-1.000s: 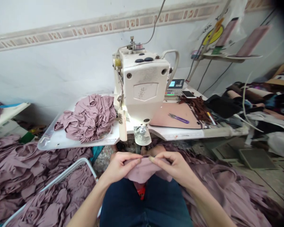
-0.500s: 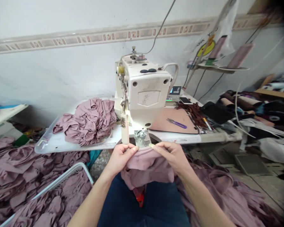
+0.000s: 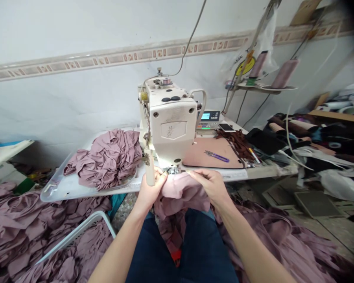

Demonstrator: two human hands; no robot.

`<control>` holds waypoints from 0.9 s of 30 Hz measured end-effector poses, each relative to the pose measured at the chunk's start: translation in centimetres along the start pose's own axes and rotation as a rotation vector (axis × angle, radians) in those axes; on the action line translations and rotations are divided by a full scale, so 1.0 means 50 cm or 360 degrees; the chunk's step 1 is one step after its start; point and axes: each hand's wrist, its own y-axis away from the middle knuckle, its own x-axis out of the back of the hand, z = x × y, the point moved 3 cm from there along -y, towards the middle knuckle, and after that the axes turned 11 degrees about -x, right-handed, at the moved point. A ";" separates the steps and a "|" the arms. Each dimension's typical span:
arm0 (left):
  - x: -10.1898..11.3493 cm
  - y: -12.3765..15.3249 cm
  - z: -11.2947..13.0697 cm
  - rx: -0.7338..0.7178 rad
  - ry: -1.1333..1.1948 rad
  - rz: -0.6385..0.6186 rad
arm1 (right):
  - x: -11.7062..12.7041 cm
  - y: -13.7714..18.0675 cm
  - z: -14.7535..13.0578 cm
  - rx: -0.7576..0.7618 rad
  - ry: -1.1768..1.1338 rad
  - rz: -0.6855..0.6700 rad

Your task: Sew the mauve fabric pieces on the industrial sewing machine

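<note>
A white sewing machine (image 3: 172,127) stands in front of me. My left hand (image 3: 150,188) pinches the edge of a mauve garment (image 3: 179,196), partly behind the machine's pale upright bar (image 3: 149,169). On the other side my right hand (image 3: 209,182) holds the same edge between thumb and fingers. Between the hands the fabric edge lies at the metal plate and presser foot (image 3: 174,170), covering most of the plate. The rest of the cloth hangs down over my lap. The needle is too small to make out.
Heaped mauve fabric (image 3: 106,157) sits on a clear plastic tray (image 3: 51,188) at left, above a white basket (image 3: 98,216) of more cloth. Purple thread snips (image 3: 216,156) lie on a pink mat (image 3: 194,159). Thread cones (image 3: 286,74) stand at right, above piled dark fabric.
Both hands have moved forward with the garment, bringing its edge from in front of the metal plate onto it, up to the presser foot. The head view has shifted slightly.
</note>
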 end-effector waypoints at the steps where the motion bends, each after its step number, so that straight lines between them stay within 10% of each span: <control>1: -0.003 -0.003 -0.002 -0.0005 0.0012 -0.0015 | 0.001 -0.002 -0.002 0.0022 0.0022 0.0009; 9: 0.084 0.052 0.008 -0.0056 -0.0436 -0.0212 | 0.030 0.082 0.059 -0.0091 0.0229 -0.0221; 13: 0.229 0.116 0.031 -0.0002 -0.0620 0.0032 | 0.080 0.148 0.151 -0.0529 0.0259 -0.0704; 19: 0.501 0.136 0.086 -0.0130 -0.0940 0.0942 | 0.165 0.166 0.210 -0.0759 -0.0276 -0.0013; 27: 0.715 0.032 0.026 0.0086 -0.1518 0.0931 | 0.101 0.170 0.182 -0.0610 0.0135 -0.0429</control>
